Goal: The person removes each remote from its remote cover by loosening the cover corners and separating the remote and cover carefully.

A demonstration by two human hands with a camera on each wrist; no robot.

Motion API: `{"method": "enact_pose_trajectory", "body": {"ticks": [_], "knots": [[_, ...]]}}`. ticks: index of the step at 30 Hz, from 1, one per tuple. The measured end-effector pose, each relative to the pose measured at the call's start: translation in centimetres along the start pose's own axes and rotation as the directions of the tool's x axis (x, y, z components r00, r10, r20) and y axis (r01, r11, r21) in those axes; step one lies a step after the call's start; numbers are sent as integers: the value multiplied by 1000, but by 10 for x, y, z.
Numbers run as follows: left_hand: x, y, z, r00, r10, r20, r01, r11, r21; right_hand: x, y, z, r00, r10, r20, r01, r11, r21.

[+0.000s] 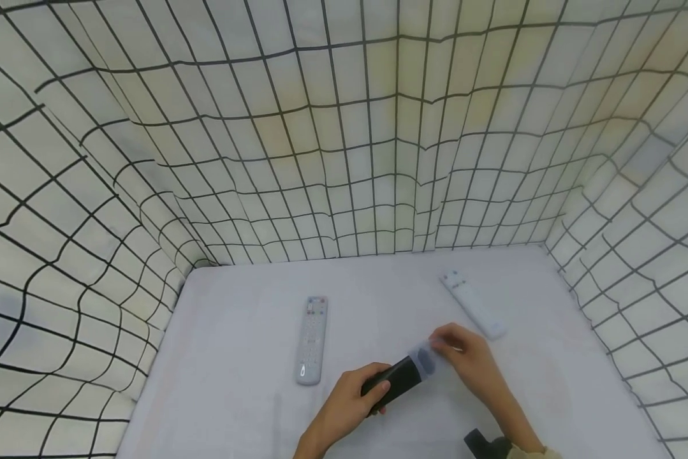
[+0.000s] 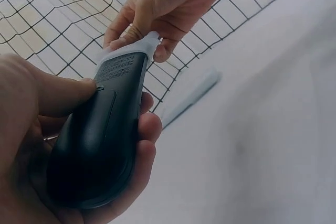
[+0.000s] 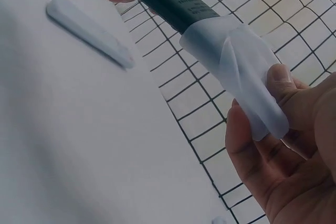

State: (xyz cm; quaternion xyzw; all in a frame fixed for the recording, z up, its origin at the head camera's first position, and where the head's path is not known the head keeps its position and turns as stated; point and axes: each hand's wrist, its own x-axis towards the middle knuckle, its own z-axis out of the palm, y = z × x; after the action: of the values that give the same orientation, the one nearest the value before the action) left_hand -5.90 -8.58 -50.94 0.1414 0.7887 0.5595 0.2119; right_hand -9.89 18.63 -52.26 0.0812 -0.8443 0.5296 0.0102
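My left hand grips a black remote control with its back turned up in the left wrist view, the thumb lying on the battery cover's edge. Over the remote's far end fits a translucent white soft sleeve, covering only that end. Its loose, folded tip is pinched between the thumb and fingers of my right hand. The remote and sleeve are held above the table, tilted up toward the right. Its button side is hidden in the wrist views.
A light grey remote lies on the white table left of the hands. Another white remote lies slanted behind my right hand. White walls with a black wire grid enclose the table's back and sides.
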Motion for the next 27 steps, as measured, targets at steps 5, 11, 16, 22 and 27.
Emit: {"method": "enact_pose_trajectory", "body": {"ticks": [5, 11, 16, 22, 27], "knots": [[-6, -4, -2, 1000, -19, 2, 19, 996, -83, 2, 1, 0, 999, -33, 26, 33, 999, -2], [-7, -8, -4, 999, -32, -14, 30, 993, -110, 7, -2, 1, 998, -46, 31, 47, 999, -19], [-10, -10, -4, 999, -36, -29, 32, 990, -140, 8, -4, 3, 999, -33, 22, 34, 999, -26], [-15, -12, -6, 998, -37, -43, 30, 987, -155, 7, -3, 6, 999, 22, -34, -23, 999, -24], [-19, -15, -10, 997, -54, -47, 46, 985, -167, 7, -2, 9, 998, 59, -30, -58, 998, 22]]}}
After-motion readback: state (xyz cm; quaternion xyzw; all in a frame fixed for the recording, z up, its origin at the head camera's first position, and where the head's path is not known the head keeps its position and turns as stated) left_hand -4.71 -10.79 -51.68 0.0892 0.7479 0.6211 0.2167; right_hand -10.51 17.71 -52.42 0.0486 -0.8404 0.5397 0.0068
